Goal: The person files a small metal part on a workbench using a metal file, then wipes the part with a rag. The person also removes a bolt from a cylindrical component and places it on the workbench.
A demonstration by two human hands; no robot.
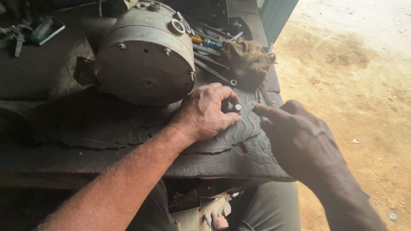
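Head view, left hand (205,113) pinching bolt (238,108), bench edge (239,164) near

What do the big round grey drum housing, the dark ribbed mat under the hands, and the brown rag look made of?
Big round grey drum housing: likely cast metal, dull, bolted rim. Dark ribbed mat: probably rubber, wavy tread, torn edges. Brown rag: crumpled cloth, soiled.

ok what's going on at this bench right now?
A person sits at a dark, worn workbench. The left hand rests on a black ribbed rubber mat and pinches a small silvery metal bolt-like part in its fingers. The right hand reaches in, index finger pointing at that part. Behind them sits a large round grey metal housing, with wrenches and a brown rag beside it.
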